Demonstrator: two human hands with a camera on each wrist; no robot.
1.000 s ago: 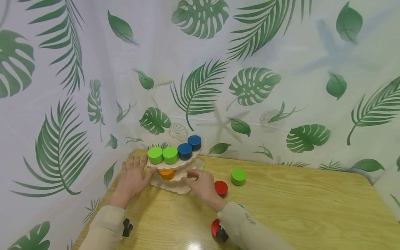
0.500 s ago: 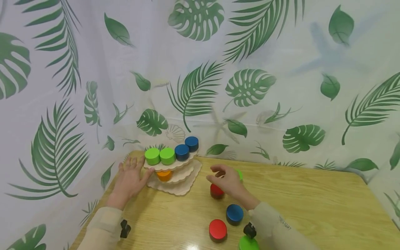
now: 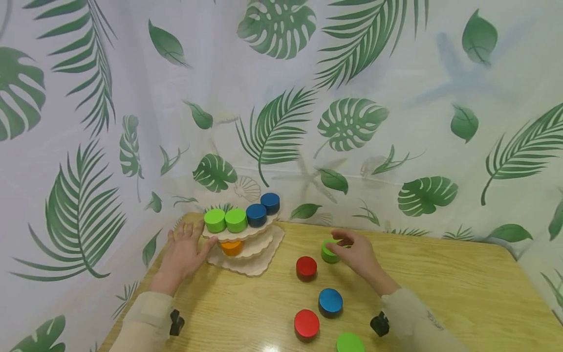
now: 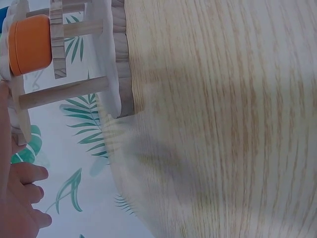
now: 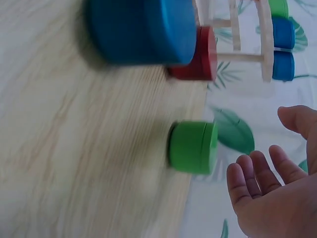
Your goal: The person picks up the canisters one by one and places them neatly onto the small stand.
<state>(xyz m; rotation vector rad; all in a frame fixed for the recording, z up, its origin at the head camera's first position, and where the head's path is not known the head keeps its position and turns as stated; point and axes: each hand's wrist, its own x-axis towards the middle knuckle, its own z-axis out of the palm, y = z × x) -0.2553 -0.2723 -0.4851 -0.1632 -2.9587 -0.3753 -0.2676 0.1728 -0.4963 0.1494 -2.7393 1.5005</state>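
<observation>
My left hand (image 3: 184,255) lies at the left side of a tiered wooden stand (image 3: 246,267), fingers spread, thumb by the upper tier's edge. Lidded green round tins (image 3: 214,221) and blue round tins (image 3: 256,215) sit on the top tier. An orange tin (image 3: 231,248) is on the tier below, partly covered from above. My right hand (image 3: 359,255) hovers with parted, slightly bent fingers beside a green tin (image 3: 327,253) on the table. The right wrist view shows a gap between that green tin (image 5: 190,147) and the fingers (image 5: 265,173).
Nearer on the wooden table (image 3: 440,293) stand a red tin (image 3: 306,268), a blue tin (image 3: 330,301), another red tin (image 3: 306,324) and a green tin (image 3: 350,343) cut by the frame. A leaf-patterned curtain (image 3: 281,73) hangs behind the table and at its left.
My right hand has moved right, from the stand's right side, past the red tin, to the green tin. The left hand has stayed at the stand.
</observation>
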